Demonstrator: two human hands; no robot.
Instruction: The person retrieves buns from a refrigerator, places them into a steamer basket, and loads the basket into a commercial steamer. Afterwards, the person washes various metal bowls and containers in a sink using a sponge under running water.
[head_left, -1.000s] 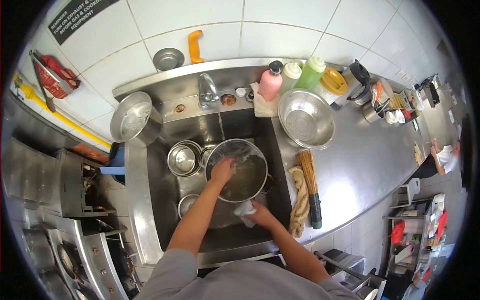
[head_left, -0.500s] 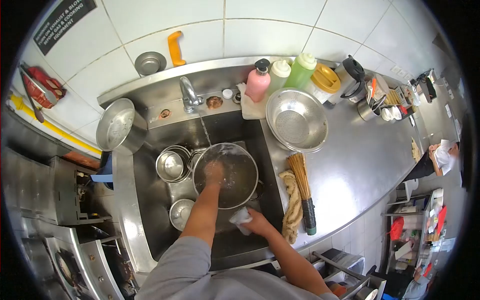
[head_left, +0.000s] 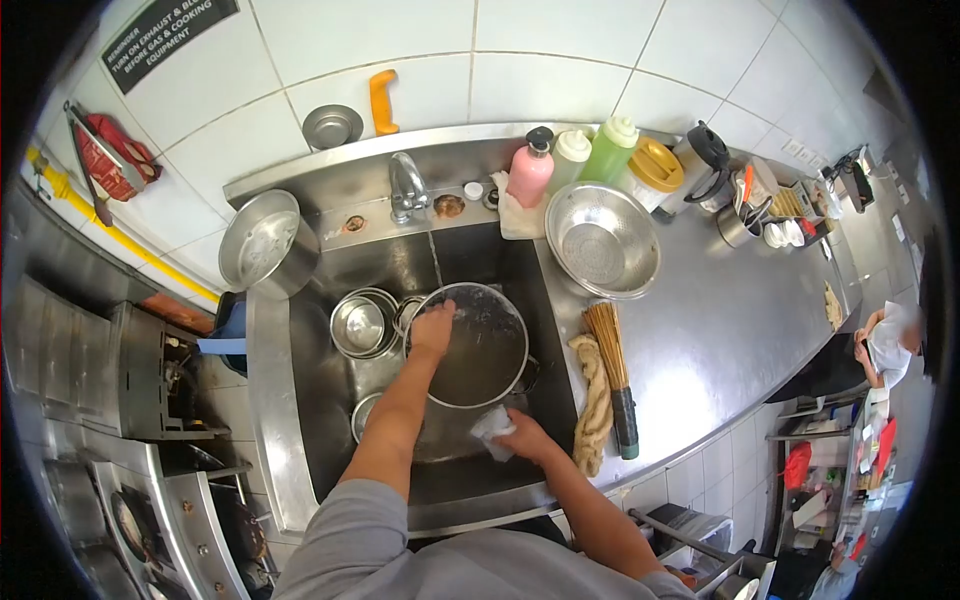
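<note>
A large metal pot point(head_left: 478, 402) of cloudy water stands in the sink point(head_left: 320, 440). My left hand point(head_left: 433, 328) is over the pot's left part, just inside the rim, with its fingers curled; what they hold, if anything, is hidden. Water runs in a thin stream from the faucet point(head_left: 407, 188) towards the pot's back left edge. Below the pot's front rim, my right hand point(head_left: 527, 438) grips a crumpled white wad point(head_left: 492, 431), cloth or plastic, I cannot tell which. Nested metal pots point(head_left: 358, 325) sit left of the big pot. A metal bowl point(head_left: 364, 415) is partly behind my left forearm.
An empty-looking pot point(head_left: 262, 245) rests on the sink's left ledge. Right of the sink lie a twisted towel point(head_left: 591, 410) and a stick whisk point(head_left: 612, 370), with a colander point(head_left: 603, 243) behind. Several bottles, including a pink pump bottle point(head_left: 530, 175), line the wall. Another person point(head_left: 885, 340) is far right.
My left hand has risen out of the water towards the pot's upper left. My right hand keeps the white wad near the pot's front. The camera view has shifted slightly.
</note>
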